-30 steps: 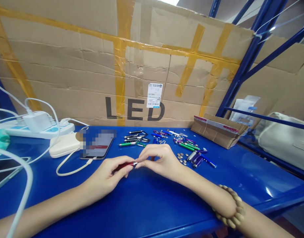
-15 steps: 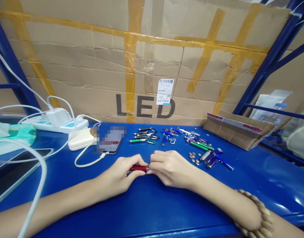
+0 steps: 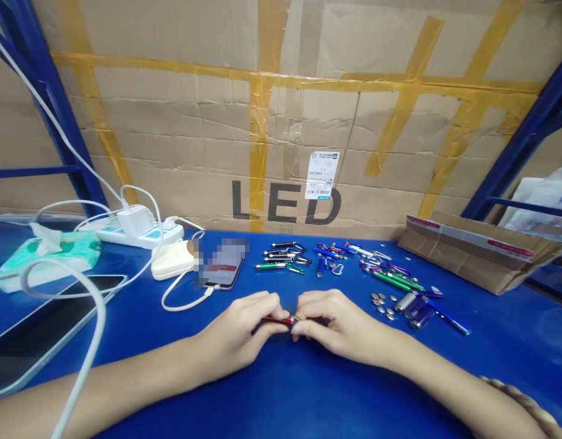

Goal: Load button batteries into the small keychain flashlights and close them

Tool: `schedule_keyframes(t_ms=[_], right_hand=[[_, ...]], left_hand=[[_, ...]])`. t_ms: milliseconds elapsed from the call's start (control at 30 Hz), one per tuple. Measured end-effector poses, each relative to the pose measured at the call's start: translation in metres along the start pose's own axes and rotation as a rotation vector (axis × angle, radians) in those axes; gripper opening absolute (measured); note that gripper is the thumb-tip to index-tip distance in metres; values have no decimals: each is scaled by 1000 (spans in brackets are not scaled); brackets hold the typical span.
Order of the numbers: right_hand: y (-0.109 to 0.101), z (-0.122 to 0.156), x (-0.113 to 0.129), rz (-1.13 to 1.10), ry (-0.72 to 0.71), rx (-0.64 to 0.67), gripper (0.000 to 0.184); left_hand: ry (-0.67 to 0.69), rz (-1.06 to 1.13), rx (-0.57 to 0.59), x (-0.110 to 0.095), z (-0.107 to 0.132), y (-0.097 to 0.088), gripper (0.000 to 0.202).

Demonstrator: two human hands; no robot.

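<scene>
A slim red metal mini flashlight [image 3: 277, 319] lies crosswise between my two hands above the blue table. My left hand [image 3: 253, 323] is closed around its body, with the thumb below and the fingers on top. At the silver end of the tube, my right hand [image 3: 333, 320] pinches with thumb and fingertips; the exact grip there is partly hidden. Beyond my hands lie several keychain flashlights [image 3: 281, 266] in black and green with carabiner clips. To the right sit several small round button cells [image 3: 382, 303] beside loose silver, purple and blue tubes [image 3: 422, 311].
At left are a white power strip [image 3: 171, 235] with cables, a cream power bank [image 3: 173, 259], a phone [image 3: 223, 268], a larger dark-screened device [image 3: 38, 329] and a tissue pack [image 3: 74, 250]. A low cardboard tray [image 3: 464, 253] stands at back right, before a big carton [image 3: 193, 140].
The camera view has swung left, shifting everything rightward. My right fingers have changed their hold at the flashlight's end, with thumb and fingertips now more apart from the palm.
</scene>
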State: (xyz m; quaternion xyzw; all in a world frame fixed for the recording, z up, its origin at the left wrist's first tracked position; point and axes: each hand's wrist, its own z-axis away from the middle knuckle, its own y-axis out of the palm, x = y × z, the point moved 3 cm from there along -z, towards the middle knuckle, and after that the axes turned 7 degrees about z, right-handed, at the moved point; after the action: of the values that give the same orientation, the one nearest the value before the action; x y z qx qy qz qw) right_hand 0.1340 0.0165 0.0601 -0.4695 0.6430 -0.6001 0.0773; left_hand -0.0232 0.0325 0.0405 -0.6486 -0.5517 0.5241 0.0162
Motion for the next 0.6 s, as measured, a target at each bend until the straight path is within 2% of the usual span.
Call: schedule_keyframes(t_ms=[100, 233, 500, 600], right_hand=[[-5, -1, -4, 67, -49, -46, 30], [-10, -1, -8, 81, -66, -87, 32], [-10, -2, -8, 94, -46, -120, 23], [-19, -1, -15, 206, 17, -191, 20]], left_hand=[[-107, 125, -40, 2, -1, 0, 9], [-191, 253, -32, 3, 0, 2, 1], [-280, 310, -67, -1, -5, -2, 3], [-293, 299, -107, 1, -7, -4, 6]])
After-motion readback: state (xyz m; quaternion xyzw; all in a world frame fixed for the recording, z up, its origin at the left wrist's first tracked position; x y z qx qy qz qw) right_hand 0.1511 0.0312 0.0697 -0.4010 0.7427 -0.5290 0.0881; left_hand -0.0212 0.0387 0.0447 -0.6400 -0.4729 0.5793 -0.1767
